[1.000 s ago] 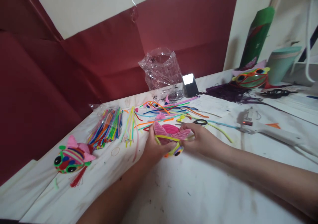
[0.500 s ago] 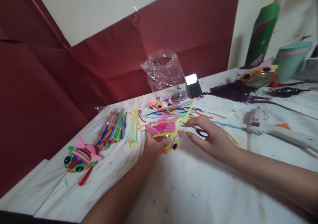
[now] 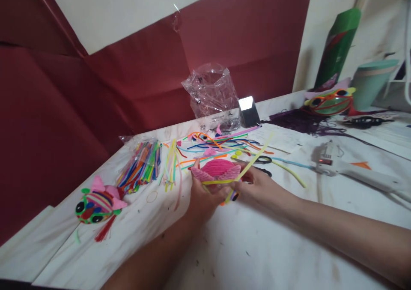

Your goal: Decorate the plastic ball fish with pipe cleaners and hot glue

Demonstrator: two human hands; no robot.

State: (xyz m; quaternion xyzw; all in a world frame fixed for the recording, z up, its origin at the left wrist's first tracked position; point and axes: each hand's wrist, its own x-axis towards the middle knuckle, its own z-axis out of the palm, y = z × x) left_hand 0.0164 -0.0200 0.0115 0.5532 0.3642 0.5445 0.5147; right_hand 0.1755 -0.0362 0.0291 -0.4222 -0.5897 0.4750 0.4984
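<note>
Between my two hands is a pink pipe-cleaner animal head (image 3: pixel 218 169) with pink ears and a round black eye low on its right side. A yellow pipe cleaner (image 3: pixel 256 158) runs across it and sticks out to the upper right. My left hand (image 3: pixel 205 195) wraps the head's left side, and my right hand (image 3: pixel 253 183) closes on its right side, by the yellow strip. Fingers hide most of the lower face. Black-handled scissors (image 3: pixel 265 159) lie on the table just behind my right hand, partly covered by it.
Left stands a finished-looking colourful animal head (image 3: pixel 98 204) with a red tassel. Bundled pipe cleaners (image 3: pixel 139 165) and loose strips (image 3: pixel 221 142) lie behind. A glue gun (image 3: pixel 356 168) rests at right. Farther back are a clear plastic bag (image 3: pixel 210 91), a small dark device (image 3: pixel 248 111) and a green cup (image 3: pixel 374 84).
My right hand has come in from the right and now grips the animal head too. The head has turned, so its pink top shows more and its eye less.
</note>
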